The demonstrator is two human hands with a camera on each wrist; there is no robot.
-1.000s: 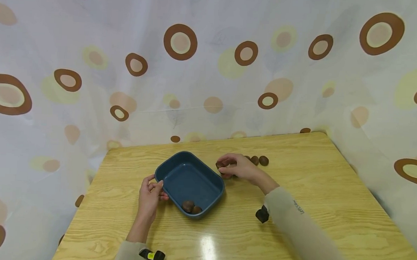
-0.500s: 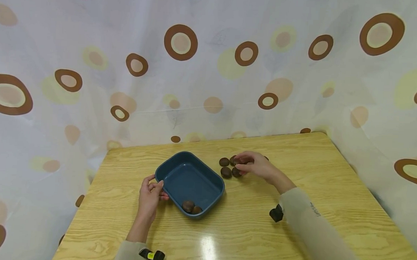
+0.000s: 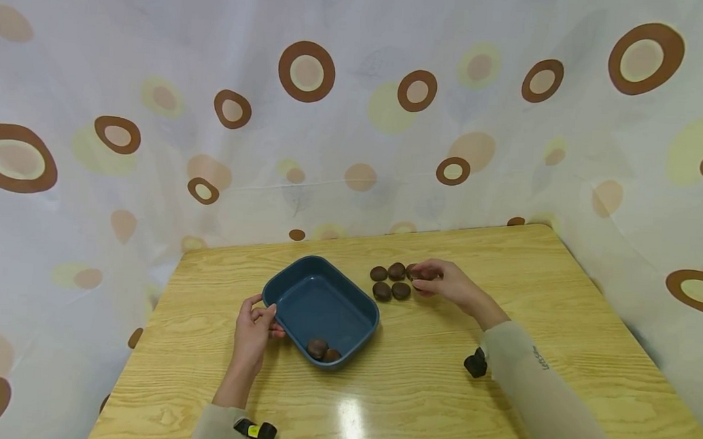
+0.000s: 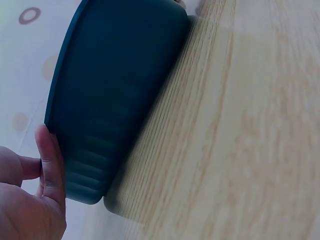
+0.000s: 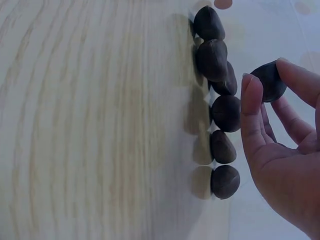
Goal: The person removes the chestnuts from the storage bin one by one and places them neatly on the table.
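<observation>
My left hand (image 3: 252, 330) grips the rim of a dark blue rectangular dish (image 3: 315, 309) at its left side, thumb on the rim. In the left wrist view the fingers (image 4: 50, 165) lie at the dish's outer wall (image 4: 120, 75). Two brown chestnuts (image 3: 318, 348) lie in the dish's near corner. To the right of the dish, my right hand (image 3: 449, 284) pinches a chestnut (image 5: 270, 82) between thumb and fingertips, seen in the right wrist view. Several other chestnuts (image 3: 382, 291) sit on the table in two short rows, some hidden behind the right hand.
The light wooden table (image 3: 403, 392) ends at the back against a patterned curtain (image 3: 355, 128), which also hangs on both sides. Black wrist cameras (image 3: 476, 364) are strapped at the sleeves. In the right wrist view the chestnuts (image 5: 226, 114) form a line beside the hand.
My right hand has moved right, away from the dish and along the chestnuts, uncovering those at the left end. The left hand, the dish and the two chestnuts inside have stayed put.
</observation>
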